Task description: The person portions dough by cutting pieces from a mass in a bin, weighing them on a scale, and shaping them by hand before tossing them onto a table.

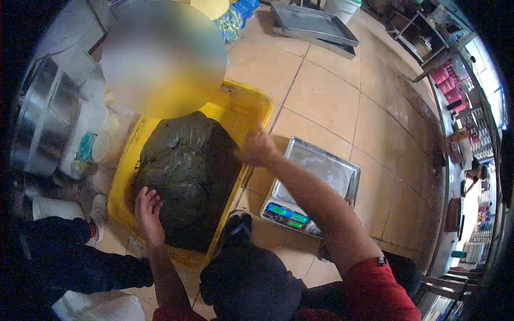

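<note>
A large mass of dark, wet-looking paste fills much of a yellow tub on the floor. My left hand is over the tub's near left part, beside the paste, its fingers apart and nothing seen in it. Over the tub's right rim is my right hand, its fingers curled at the edge of the paste; what they hold, if anything, is too small to name. A metal tray sits on a scale with lit green displays, below my right forearm.
Two stacked metal trays lie at the top, near a white bucket. Large metal pots stand at the left. Another person's dark-trousered leg is at the lower left. A long table runs along the right.
</note>
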{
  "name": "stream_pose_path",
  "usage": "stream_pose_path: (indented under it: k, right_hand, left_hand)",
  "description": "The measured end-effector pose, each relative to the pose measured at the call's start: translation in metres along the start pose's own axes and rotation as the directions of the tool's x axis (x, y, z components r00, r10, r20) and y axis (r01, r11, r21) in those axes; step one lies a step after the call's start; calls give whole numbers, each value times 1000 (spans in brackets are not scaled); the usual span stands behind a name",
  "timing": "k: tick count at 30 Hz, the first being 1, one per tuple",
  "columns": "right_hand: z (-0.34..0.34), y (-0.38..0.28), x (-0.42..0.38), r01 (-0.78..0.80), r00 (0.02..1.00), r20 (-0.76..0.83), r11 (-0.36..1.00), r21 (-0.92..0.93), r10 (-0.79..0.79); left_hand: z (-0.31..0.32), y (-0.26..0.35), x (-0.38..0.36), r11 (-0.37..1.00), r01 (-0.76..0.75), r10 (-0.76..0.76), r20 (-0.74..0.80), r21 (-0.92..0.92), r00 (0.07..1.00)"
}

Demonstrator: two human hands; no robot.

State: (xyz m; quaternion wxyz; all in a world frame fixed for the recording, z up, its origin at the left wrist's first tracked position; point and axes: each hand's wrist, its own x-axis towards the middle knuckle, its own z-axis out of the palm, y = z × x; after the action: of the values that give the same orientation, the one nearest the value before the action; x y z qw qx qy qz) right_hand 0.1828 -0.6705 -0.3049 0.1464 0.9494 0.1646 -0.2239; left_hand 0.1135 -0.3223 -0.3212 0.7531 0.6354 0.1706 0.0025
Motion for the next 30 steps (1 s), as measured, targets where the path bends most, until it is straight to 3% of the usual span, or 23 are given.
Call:
stream_pose_path:
  k: [1,5,7,12,16,17,19,20,21,22,23,24,26,27,29,30]
  right_hand:
    - [11,16,6,-77,985,-159,996,-33,71]
    - [23,49,21,-67,928,-368,998,-5,61]
    - [28,54,24,-32,933,-356,998,48,47]
    - [24,58,40,34,992,-125,988,153,-14]
    - [-7,15,-41,246,954,-252,901,358,-161]
    - [4,7,-59,473,869,-413,708,525,-274]
    - [32,11,-130,531,779,-615,396,749,119]
    - [64,26,-153,342,770,-503,412,845,392]
    - [108,41,-170,154,679,-372,372,915,634]
    - [181,50,-178,-100,613,-68,162,982,787]
    - [249,52,-175,-312,464,228,-82,946,856]
    - [258,33,-178,-393,432,49,139,909,901]
    - [268,-17,-178,-553,412,-306,502,665,858]
    - [215,-25,-187,-459,621,-65,430,778,781]
    - [230,-16,-165,-276,651,-405,697,662,642]
    - [232,1,-172,-312,645,-363,667,677,672]
  left_hand:
    - [6,1,-2,1000,25,-25,0,-5,1000]
    - [61,23,-18,993,119,-119,11,2,993]
    - [79,22,-23,994,107,-105,103,-15,989]
    - [121,32,-38,984,176,-177,200,23,964]
    - [116,27,-43,993,55,-79,251,102,965]
    - [115,30,-48,996,31,-53,266,87,962]
    - [98,12,-38,990,81,-106,226,116,968]
    - [104,10,-43,983,116,-145,219,142,965]
    - [109,14,-48,976,141,-175,209,168,962]
    - [114,18,-53,967,160,-199,195,196,960]
    - [125,13,-54,972,157,-198,252,177,947]
    - [139,6,-51,976,149,-191,306,157,933]
    - [175,7,-55,981,112,-172,431,161,886]
    - [201,9,-63,980,82,-162,498,179,852]
    - [240,13,-81,984,29,-134,609,178,782]
    - [249,11,-83,983,14,-131,644,184,753]
